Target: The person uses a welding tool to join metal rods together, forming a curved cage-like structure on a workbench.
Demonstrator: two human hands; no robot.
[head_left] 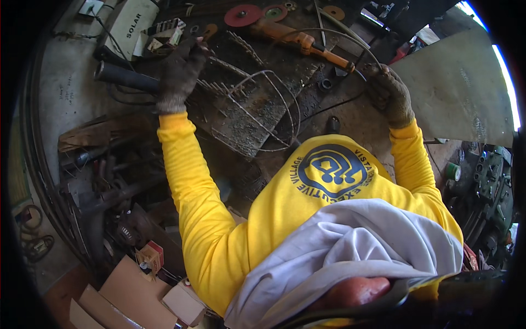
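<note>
My left hand (181, 68), in a dark work glove, is closed in a fist at the near end of a ribbed steel rod (230, 68). The rod lies across a bent wire frame (263, 109) on the dirty metal bench (334, 104). A black tube (123, 77) runs under my left wrist. My right hand (390, 93), also gloved, is closed on a thin curved wire (350, 39) at the bench's right side. An orange electrode holder (298, 41) lies between the hands, further back. Both my sleeves are yellow.
Red (243, 15), green (274, 12) and orange (333, 12) grinding discs lie at the back of the bench. A large grey metal sheet (460, 93) leans at the right. A white box (129, 24) sits top left. Scrap pipes (104, 159) and cardboard boxes (131, 293) crowd the left floor.
</note>
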